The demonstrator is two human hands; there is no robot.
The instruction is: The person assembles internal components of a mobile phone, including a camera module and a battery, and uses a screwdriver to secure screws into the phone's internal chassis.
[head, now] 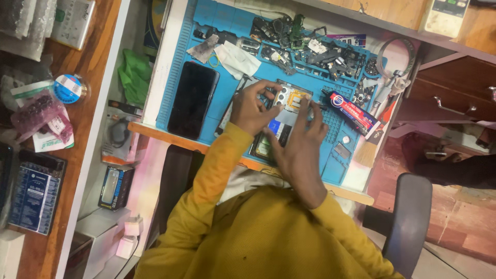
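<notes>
A phone repair workshop: blue repair mat (181,46), scattered phone parts (310,49), glue tube (354,113).

Both hands, left hand (252,107) and right hand (299,144), grip an opened phone (281,116) on the blue mat (227,15); a black screen (192,99) lies beside.

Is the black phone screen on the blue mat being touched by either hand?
No. The phone screen lies alone on the mat; both hands are on the opened phone.
</notes>
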